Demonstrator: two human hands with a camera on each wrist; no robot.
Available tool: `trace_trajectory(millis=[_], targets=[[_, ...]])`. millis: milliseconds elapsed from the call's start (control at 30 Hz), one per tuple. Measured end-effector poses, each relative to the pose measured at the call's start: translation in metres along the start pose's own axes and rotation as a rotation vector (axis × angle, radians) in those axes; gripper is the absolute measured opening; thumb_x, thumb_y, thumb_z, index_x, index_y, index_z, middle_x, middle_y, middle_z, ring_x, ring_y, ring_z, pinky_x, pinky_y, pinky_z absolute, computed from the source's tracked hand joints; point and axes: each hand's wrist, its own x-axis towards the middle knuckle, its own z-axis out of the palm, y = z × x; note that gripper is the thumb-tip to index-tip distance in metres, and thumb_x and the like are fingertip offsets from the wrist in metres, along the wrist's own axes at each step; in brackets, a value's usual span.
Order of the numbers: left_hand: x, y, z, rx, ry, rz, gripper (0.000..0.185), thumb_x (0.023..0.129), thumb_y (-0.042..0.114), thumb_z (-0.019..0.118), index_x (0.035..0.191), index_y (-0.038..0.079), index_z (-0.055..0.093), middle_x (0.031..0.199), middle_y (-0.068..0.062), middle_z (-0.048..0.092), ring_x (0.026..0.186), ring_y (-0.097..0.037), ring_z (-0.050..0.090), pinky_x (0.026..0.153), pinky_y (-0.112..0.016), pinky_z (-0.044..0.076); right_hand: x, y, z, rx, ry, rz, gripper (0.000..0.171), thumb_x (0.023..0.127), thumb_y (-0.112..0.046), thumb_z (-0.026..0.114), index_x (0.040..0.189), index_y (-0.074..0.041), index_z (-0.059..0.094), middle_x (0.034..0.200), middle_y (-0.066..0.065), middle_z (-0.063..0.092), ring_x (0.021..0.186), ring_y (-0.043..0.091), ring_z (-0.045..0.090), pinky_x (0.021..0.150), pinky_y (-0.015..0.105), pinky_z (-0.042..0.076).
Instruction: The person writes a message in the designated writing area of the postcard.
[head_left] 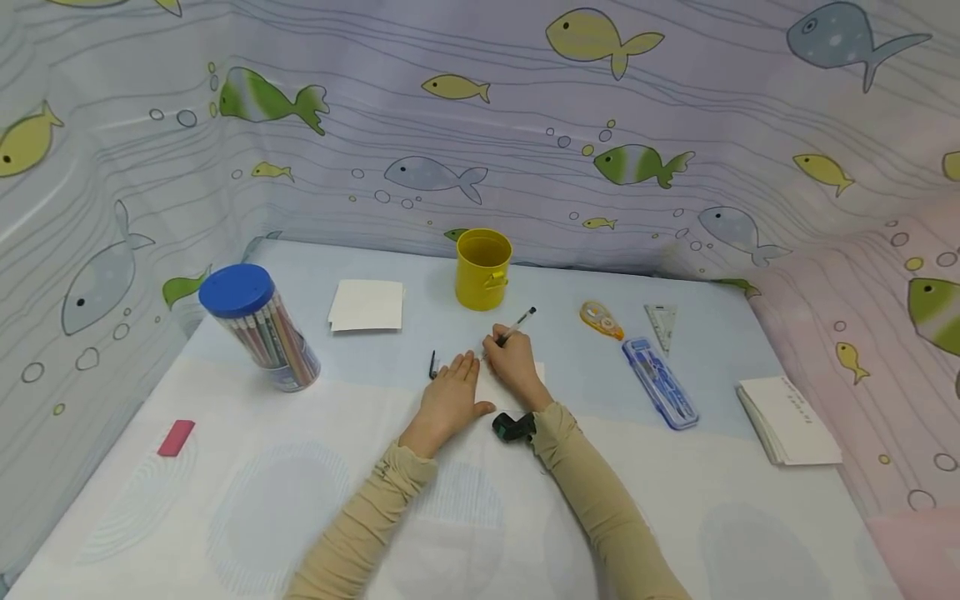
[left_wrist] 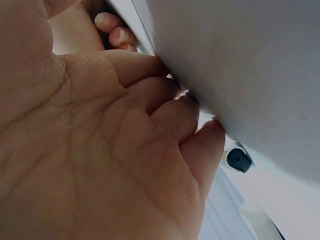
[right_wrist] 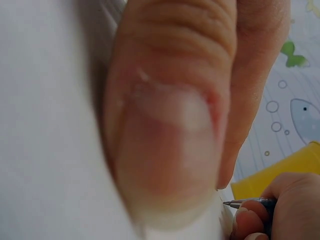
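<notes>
In the head view my right hand (head_left: 513, 362) grips a ballpoint pen (head_left: 519, 322), its dark end pointing up to the right. Under both hands lies a white paper (head_left: 489, 387), largely hidden by them. Flat beside the pen hand, my left hand (head_left: 448, 404) rests on the paper with straight fingers and the thumb out to the side. The right wrist view has the pen's metal tip (right_wrist: 231, 203) close to the paper, with the left thumb (right_wrist: 165, 150) large in front. Left of the left fingertips lies a small clear and black pen cap (head_left: 432, 367).
Behind the hands stands a yellow bucket (head_left: 480, 287). To the left are square papers (head_left: 367, 305), a blue-lidded pencil jar (head_left: 273, 342) and a red eraser (head_left: 177, 438). On the right lie correction tape (head_left: 600, 318), a triangle ruler (head_left: 663, 323), a blue case (head_left: 660, 383) and a paper stack (head_left: 795, 421).
</notes>
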Motion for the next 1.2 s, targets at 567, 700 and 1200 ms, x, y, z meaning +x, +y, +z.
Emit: trace_trajectory(millis=[567, 700, 1200], targets=[[0.0011, 0.0012, 0.0008, -0.005, -0.009, 0.001, 0.083, 0.092, 0.050, 0.059, 0.150, -0.003, 0.030, 0.159, -0.018, 0.024, 0.149, -0.030, 0.022, 0.121, -0.045, 0.025, 0.0007, 0.0003, -0.0009, -0.011, -0.005, 0.030, 0.035, 0.088, -0.005, 0.051, 0.057, -0.014, 0.038, 0.041, -0.006, 0.041, 0.034, 0.004, 0.038, 0.036, 0.018, 0.025], [0.0012, 0.0008, 0.0013, 0.000, -0.010, -0.005, 0.084, 0.091, 0.050, 0.059, 0.150, -0.002, 0.030, 0.160, -0.017, 0.024, 0.149, -0.029, 0.022, 0.121, -0.045, 0.025, -0.0003, 0.0004, -0.0009, 0.038, 0.003, 0.020, 0.034, 0.090, -0.005, 0.049, 0.058, -0.012, 0.039, 0.041, -0.006, 0.042, 0.034, 0.005, 0.039, 0.036, 0.018, 0.026], [-0.0001, 0.0002, -0.0011, -0.008, -0.007, -0.002, 0.083, 0.091, 0.050, 0.060, 0.149, -0.002, 0.031, 0.159, -0.018, 0.024, 0.149, -0.030, 0.022, 0.121, -0.045, 0.025, -0.0006, 0.0026, 0.0001, 0.027, 0.050, -0.004, 0.032, 0.088, -0.004, 0.050, 0.059, -0.011, 0.040, 0.040, -0.006, 0.041, 0.033, 0.004, 0.039, 0.035, 0.018, 0.024]])
